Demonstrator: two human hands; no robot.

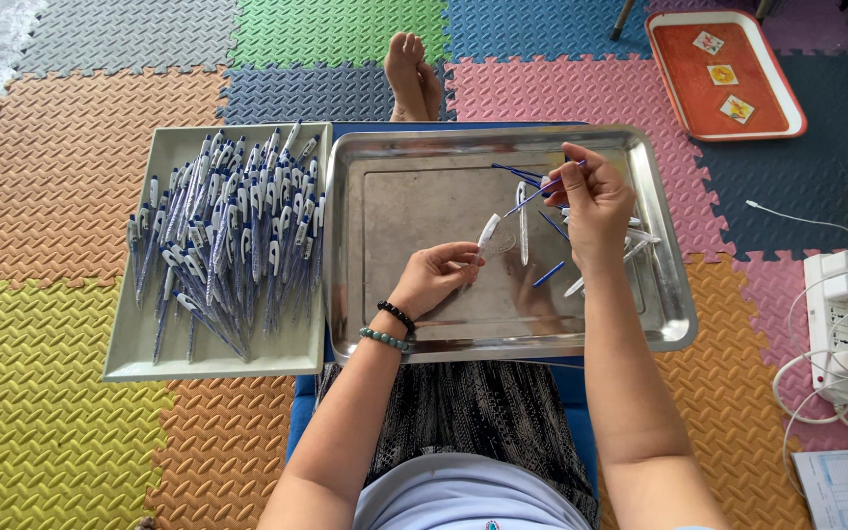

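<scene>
Left hand pinches a light, rigid white pen barrel near its lower end; right hand fingertips grip a thin, probably flexible blue refill at its upper end

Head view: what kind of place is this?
Likely a home floor used for piecework, not a factory: foam mats on the floor, a bare foot, a power strip lying loose. Left hand and right hand work over a steel tray beside a tray of pens.
</scene>
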